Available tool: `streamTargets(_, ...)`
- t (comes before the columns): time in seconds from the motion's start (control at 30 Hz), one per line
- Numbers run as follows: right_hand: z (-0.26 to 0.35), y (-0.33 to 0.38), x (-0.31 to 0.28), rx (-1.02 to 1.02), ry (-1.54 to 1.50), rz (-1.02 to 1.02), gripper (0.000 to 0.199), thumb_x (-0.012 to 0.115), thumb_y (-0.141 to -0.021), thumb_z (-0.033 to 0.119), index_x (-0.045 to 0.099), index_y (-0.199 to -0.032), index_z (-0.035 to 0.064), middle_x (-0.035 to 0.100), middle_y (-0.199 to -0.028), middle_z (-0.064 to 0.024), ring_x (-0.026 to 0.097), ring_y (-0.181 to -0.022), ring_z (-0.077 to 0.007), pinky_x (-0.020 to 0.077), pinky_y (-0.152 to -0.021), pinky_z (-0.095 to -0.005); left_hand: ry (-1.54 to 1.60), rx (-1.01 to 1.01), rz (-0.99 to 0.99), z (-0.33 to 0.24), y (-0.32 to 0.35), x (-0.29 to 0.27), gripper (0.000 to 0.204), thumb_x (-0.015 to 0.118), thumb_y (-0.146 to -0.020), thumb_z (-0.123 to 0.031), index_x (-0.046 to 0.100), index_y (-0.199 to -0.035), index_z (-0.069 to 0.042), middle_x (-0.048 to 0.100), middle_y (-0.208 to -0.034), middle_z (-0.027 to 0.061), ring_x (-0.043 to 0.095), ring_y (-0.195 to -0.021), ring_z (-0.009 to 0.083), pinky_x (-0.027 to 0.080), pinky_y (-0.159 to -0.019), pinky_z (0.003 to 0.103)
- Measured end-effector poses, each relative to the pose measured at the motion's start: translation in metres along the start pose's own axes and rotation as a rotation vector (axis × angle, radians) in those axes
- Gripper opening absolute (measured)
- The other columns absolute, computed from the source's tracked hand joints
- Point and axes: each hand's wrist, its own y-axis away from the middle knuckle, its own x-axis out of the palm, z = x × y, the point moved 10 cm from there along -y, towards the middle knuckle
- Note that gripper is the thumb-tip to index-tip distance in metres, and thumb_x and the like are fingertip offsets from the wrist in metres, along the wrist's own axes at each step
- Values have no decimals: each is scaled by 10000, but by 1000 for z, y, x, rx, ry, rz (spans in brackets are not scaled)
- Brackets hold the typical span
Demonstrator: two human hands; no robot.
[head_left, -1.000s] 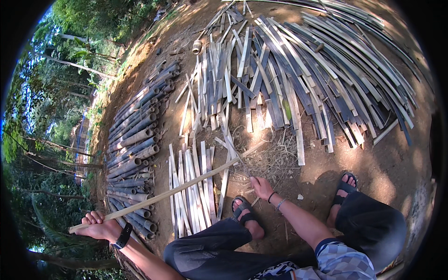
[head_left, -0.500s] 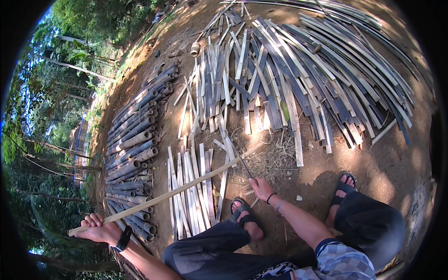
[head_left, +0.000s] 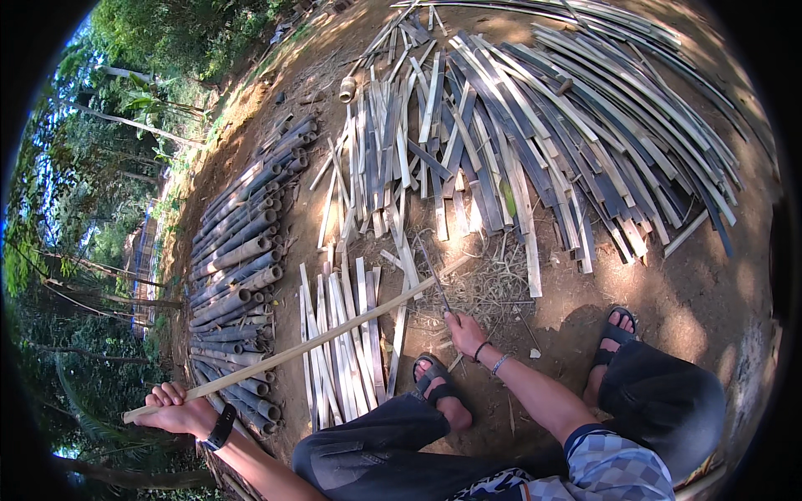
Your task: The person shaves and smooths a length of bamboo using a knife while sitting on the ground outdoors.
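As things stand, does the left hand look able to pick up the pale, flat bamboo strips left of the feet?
Probably not: the left hand is closed around the long, yellowish bamboo strip, which also crosses over the pale, flat bamboo strips in this view.

Black wristwatch [head_left: 220,427] left, black band [head_left: 479,351] and pale bracelet [head_left: 499,364] right. Blue-grey checked short sleeve [head_left: 620,468], dark cuff [head_left: 577,441]. Dark trousers [head_left: 368,455], dark strapped sandals [head_left: 444,390].

Edged the right hand [head_left: 465,334] slightly up and left near the centre of the frame since a moment ago; moved the thin blade [head_left: 431,266] rightward along the pale strip [head_left: 359,319], tilting it more upright.
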Motion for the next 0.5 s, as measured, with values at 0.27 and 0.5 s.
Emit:
streamTargets(0.27,10,4,-5,-374,323,-32,474,465,-926,436,551,-803,-14,583,-702,-221,587,-726,-396,435,-655,-456,-19,-7,-27,2,5,6,617,206,-930,-644,341,-597,-141,288,-496,-16,262,-395,75,207,-331,190)
streamTargets(0.5,-25,-8,-2,14,21,-17,464,459,-933,428,552,-811,-10,570,-639,-173,614,-675,-329,453,-622,-421,-18,7,-16,-2,4,6,614,189,-932,-639,335,-599,-145,287,-497,-16,262,-396,76,213,-324,192)
